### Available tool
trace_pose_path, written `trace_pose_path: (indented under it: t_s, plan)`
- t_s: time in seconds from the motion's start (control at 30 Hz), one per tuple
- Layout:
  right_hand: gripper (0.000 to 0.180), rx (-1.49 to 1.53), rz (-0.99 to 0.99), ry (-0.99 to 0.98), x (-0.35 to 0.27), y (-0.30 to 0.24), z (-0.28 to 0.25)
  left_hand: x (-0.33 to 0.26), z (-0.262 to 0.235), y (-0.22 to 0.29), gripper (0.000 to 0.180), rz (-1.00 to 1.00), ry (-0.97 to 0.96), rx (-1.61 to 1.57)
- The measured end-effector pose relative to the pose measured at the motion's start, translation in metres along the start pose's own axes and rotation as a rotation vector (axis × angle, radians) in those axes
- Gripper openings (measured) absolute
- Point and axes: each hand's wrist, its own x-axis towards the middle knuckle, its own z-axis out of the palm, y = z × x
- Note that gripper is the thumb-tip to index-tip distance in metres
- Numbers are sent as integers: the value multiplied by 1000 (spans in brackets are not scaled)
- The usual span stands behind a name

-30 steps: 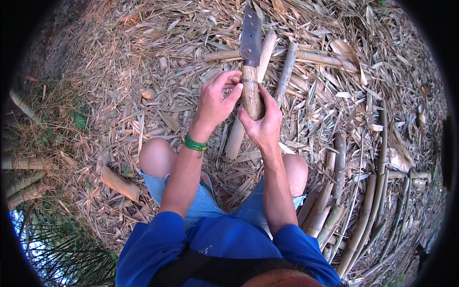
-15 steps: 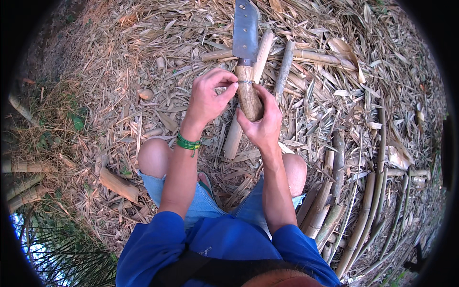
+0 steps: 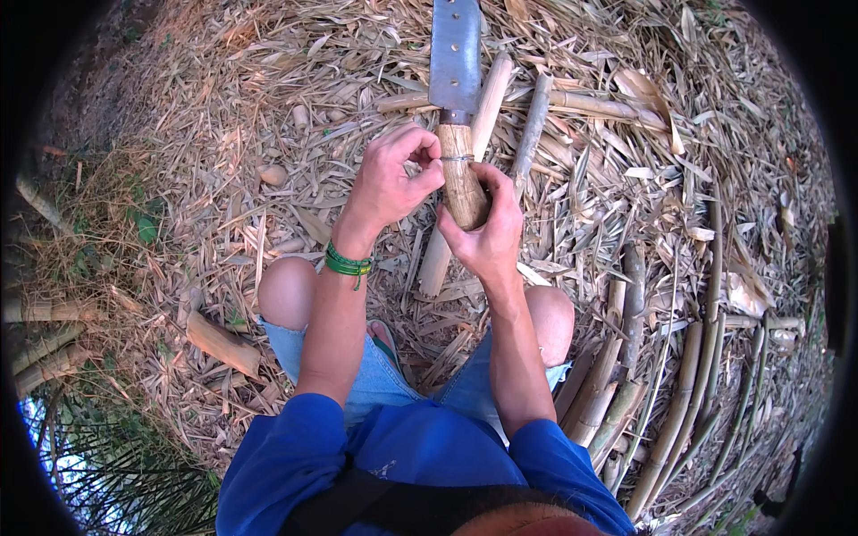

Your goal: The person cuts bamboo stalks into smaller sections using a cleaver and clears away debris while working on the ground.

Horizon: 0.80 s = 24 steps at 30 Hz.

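Right hand: the right hand (image 3: 487,228) is wrapped around the lower end of the knife's wooden handle (image 3: 463,175), fingers curled shut, thumb up along the wood.
Left hand: the left hand (image 3: 393,179) sits just beside it at the upper handle, fingertips pinched at the thin band (image 3: 456,158) that rings the wood; whether it grips the band or only touches it, I can't tell.
Knife: one knife, and it stands upright between both hands, broad blade (image 3: 455,55) pointing away from the person, above the knees.
Wrist: one green bracelet (image 3: 348,262) on the left wrist.
Knees: two bare knees, left (image 3: 288,290) and right (image 3: 551,319), below the hands, blue shorts (image 3: 375,380) between them, blue sleeves lower down.
Stalks behind knife: two pale stalks lying on the ground right behind the blade, one (image 3: 468,170) running under the hands, the other (image 3: 531,134) just to its right.
Stalks at right: a bundle of long stalks (image 3: 679,411) lying side by side by the right knee, too overlapped to count.
Left side: one short cut piece (image 3: 222,344) near the left knee.
Ground: dry leaves (image 3: 223,143) cover everything all around.
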Motion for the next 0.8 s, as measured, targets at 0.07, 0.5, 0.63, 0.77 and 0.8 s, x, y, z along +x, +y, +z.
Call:
trace_pose_path:
  t_s: [0.07,0.5,0.63,0.77,0.8]
  plan:
    - [66,24,28,-14,-1,0,0,0,-1,-1,11,9,-10,23]
    - [71,152,91,-4,-4,2,5,-7,39,-17,52,-474,92,-1012]
    - [70,109,62,2,-2,2,8,-8,46,-16,55,-441,50,-981]
    - [64,-24,116,4,-2,-1,10,-13,53,-14,48,-378,87,-953]
    - [61,-79,102,19,-3,-1,9,-14,55,-14,48,-369,88,-937]
